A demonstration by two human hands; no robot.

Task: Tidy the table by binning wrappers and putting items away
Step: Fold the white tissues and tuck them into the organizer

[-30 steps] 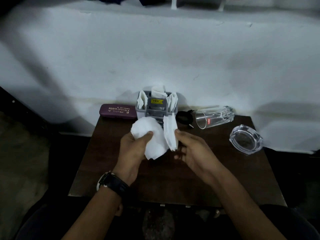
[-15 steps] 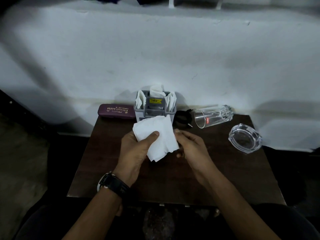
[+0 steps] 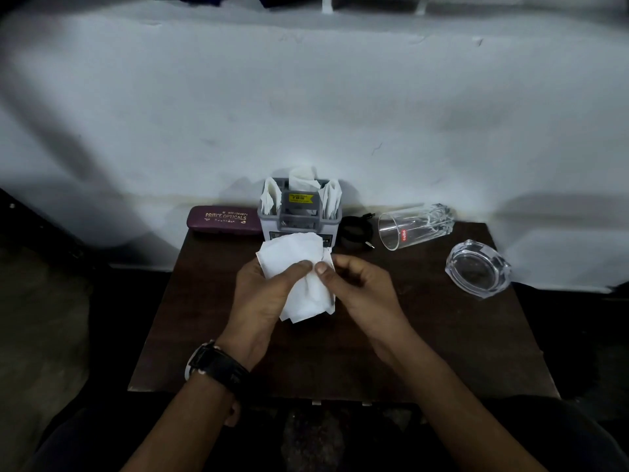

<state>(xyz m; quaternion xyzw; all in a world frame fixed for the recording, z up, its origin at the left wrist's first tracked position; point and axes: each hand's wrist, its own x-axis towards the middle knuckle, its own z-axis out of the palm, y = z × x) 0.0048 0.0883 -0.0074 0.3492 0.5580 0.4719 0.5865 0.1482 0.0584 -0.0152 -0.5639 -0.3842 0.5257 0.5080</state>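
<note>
The tissue [image 3: 299, 284] I hold is thin white paper, soft, matt and creased. More of that paper stands in the holder [image 3: 299, 223], which is smooth, dull grey plastic with a glossy yellow sticker [image 3: 301, 198]. The table [image 3: 442, 335] is dark wood, smooth with a low sheen. The spectacle case [image 3: 221, 221] looks like matt maroon leatherette with gilt lettering. The tumbler [image 3: 415, 226] and ashtray [image 3: 478, 269] are clear, glossy glass. The wall [image 3: 306, 114] is rough, matt white plaster. My watch strap [image 3: 218, 367] is matt black.
</note>
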